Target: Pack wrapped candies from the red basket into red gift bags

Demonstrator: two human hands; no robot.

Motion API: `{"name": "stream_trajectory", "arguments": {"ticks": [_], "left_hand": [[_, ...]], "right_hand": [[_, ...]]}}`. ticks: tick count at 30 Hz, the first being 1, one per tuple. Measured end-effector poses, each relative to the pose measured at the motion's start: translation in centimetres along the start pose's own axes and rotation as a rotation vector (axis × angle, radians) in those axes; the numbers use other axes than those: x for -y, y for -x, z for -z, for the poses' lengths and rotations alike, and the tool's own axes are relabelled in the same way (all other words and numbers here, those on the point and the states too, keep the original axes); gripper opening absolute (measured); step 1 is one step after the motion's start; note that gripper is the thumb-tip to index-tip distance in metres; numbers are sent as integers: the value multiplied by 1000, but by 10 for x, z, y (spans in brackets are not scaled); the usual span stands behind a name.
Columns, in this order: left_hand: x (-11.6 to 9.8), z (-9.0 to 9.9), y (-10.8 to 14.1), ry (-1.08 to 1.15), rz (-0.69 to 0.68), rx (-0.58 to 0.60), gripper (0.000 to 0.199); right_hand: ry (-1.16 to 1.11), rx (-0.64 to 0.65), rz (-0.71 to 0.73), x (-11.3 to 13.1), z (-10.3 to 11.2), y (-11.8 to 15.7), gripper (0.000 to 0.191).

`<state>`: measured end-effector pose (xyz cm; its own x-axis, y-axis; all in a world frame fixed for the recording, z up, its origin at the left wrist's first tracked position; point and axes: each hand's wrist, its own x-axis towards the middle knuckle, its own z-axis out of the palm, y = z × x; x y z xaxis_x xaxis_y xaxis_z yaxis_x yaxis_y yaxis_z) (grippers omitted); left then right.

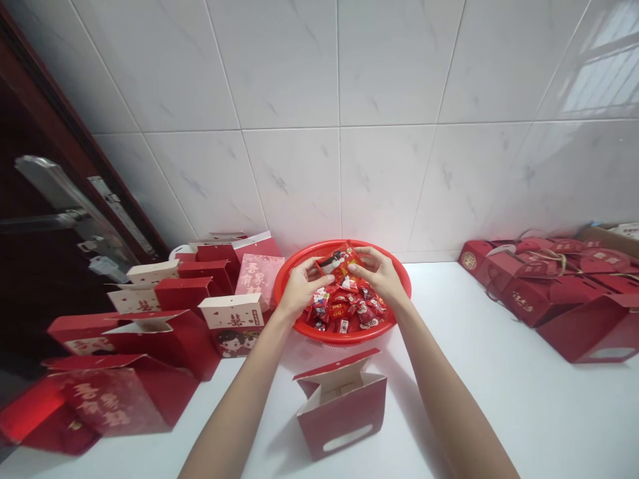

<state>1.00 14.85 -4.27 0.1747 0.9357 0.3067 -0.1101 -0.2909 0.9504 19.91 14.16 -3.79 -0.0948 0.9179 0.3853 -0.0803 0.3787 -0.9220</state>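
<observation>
Marbled tiles (289, 73), oval plastic basket (349, 338), left grip (301, 287) and right grip (382, 274) pinching one shiny packet (343, 261)

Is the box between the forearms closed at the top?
No, the red box in front of the red basket gapes open, its pale inside showing.

red packet (344, 261), seemingly sealed, above wrapped candies (343, 310)

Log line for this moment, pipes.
left hand: pinching red packet | right hand: pinching same packet | red basket: holds candies | open box: upright, near side of basket
</observation>
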Motion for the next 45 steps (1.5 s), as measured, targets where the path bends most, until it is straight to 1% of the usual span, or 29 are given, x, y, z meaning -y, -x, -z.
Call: {"name": "stream_trajectory", "arguments": {"ticks": [2,4,8,10,11,13,15,16,17,18,20,22,23,24,27,30,32,37,39,42,45], "left_hand": [[0,-1,0,-30,21,15,49],[-2,-2,1,-69,29,29,46],[-5,-5,3,-83,29,35,39],[-5,-5,3,-82,35,33,37],[-4,-5,2,-83,32,20,37],[-1,-4,0,-82,12,-52,39],[1,-2,-2,-59,0,-146,41],[1,-2,-3,-37,1,-186,42],[2,-2,-4,-13,6,-219,42],[2,-2,-5,9,14,-246,42],[1,-2,-5,42,40,-272,42],[0,-3,-4,51,65,-273,41],[-1,-3,-4,49,70,-268,41],[-1,-4,-4,41,70,-262,40],[0,-4,-4,9,57,-251,37],[0,-4,-4,-1,69,-239,37],[0,-3,-3,-3,78,-228,36],[1,-3,-2,-22,71,-211,35],[1,-2,-2,-24,71,-211,35],[1,-3,-2,-19,82,-208,36],[-1,-3,-2,-17,88,-216,36]], "right_hand": [[-10,8,26,-2,0,-1,35],[-2,19,40,-4,1,-2,33],[40,125,16,-6,0,-2,33],[87,153,17,-6,0,-2,33],[121,142,27,-6,-1,-2,33],[212,81,34,-7,0,-3,32],[354,36,-3,-9,1,-3,27],[450,41,-41,-10,1,-3,25],[556,71,-91,-11,2,-3,26],[664,133,-152,-11,2,-3,29],[874,351,-297,-12,1,-1,39],[1017,565,-425,-11,0,1,50],[1059,636,-467,-10,-1,2,53],[1083,676,-493,-10,-1,3,54],[1086,700,-513,-11,-2,4,44],[1049,718,-493,-15,-1,4,30],[1020,727,-477,-17,0,4,25],[897,827,-433,-19,3,6,26],[858,847,-409,-19,3,6,27],[829,850,-375,-16,2,6,34],[834,918,-371,-10,0,5,38]]}}
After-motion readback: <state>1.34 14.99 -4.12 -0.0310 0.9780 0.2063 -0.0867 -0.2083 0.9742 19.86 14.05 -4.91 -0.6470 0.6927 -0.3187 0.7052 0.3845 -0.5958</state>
